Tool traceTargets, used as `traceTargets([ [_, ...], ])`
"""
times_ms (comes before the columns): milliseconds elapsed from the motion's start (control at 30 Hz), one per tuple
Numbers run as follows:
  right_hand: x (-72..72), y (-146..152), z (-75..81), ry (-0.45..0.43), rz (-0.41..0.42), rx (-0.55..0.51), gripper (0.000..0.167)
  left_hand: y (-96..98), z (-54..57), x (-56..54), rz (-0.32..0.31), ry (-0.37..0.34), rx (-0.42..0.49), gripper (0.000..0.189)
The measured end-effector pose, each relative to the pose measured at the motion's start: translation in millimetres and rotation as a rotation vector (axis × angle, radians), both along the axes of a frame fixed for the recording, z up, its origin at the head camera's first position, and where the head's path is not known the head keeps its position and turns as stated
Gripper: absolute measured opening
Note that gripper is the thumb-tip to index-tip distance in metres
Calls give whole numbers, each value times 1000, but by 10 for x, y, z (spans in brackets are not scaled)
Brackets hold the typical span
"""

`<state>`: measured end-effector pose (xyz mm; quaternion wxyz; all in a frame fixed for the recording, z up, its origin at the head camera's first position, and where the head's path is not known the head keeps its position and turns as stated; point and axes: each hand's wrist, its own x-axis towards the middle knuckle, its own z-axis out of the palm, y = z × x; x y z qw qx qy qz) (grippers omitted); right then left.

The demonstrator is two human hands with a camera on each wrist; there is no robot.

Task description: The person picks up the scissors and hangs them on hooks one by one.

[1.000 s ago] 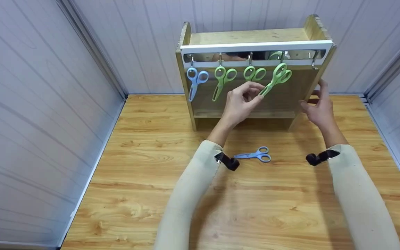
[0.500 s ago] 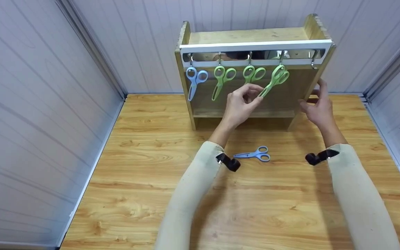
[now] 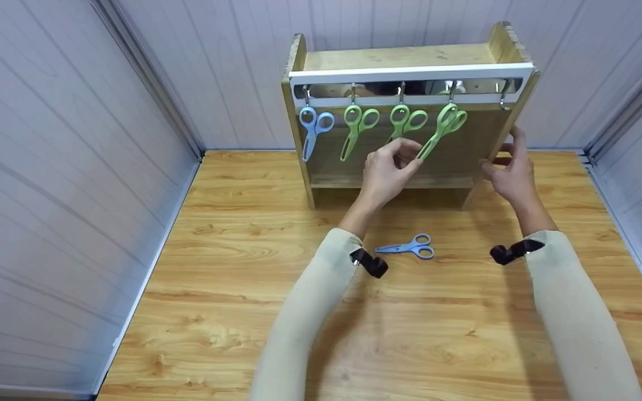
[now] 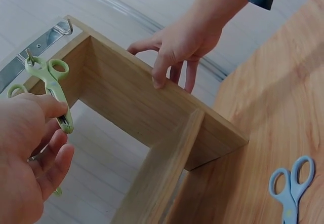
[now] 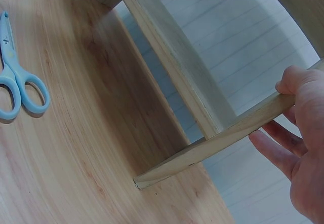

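Observation:
My left hand [image 3: 386, 170] pinches the blade end of green scissors [image 3: 439, 131], tilted with the handles up. In the left wrist view, one finger loop of these scissors [image 4: 50, 79] is around a hook [image 4: 29, 57]. To the left, two more green scissors [image 3: 354, 131] and blue scissors [image 3: 311, 133] hang from hooks, the nearest pair partly hidden by my left hand. My right hand [image 3: 513, 170] grips the right side panel of the wooden shelf [image 3: 399, 58], thumb in front and fingers behind, as the right wrist view shows on the panel [image 5: 223, 135].
A white-edged hook rail [image 3: 410, 72] spans the shelf's upper front; its rightmost hook [image 3: 504, 97] holds nothing. Blue scissors [image 3: 410, 247] lie on the wooden table [image 3: 232, 267] before the shelf. Pale panelled walls [image 3: 232, 72] stand behind and at both sides.
The green scissors in my left hand have dropped slightly, their handles now lower at the fourth hook. My left hand has moved a little down; my right hand stays on the side panel.

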<state>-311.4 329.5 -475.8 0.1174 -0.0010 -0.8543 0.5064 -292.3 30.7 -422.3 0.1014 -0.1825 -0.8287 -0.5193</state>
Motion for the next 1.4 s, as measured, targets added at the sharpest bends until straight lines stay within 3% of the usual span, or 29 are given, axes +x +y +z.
traceTargets([
  [567,61,-31,51,-34,37,-27,91,2,-90,25,-22,-44,-15,32],
  [900,45,-18,30,10,13,-36,90,53,-78,16,-6,-31,-111,43],
  [1200,40,-13,17,6,10,-16,90,83,-91,35,-28,-41,-79,43],
  [1400,31,-24,18,-4,13,-2,89,39,-187,48,-48,-54,-69,41],
])
